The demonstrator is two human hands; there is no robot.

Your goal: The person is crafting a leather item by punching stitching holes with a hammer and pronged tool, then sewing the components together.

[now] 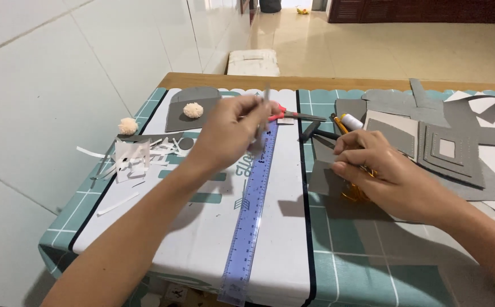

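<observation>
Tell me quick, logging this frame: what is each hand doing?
Left hand: fingers pinched on a thin, blurred grey strip; what it is cannot be told.
Right hand: closed over yellow-handled scissors.

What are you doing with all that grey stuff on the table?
A person is doing craft work at a table. The left hand holds up something thin and blurred above a clear blue ruler. The right hand presses on a piece of grey felt, with yellow-handled scissors under it. More grey felt pieces, white paper scraps and two cream pompoms lie around.
</observation>
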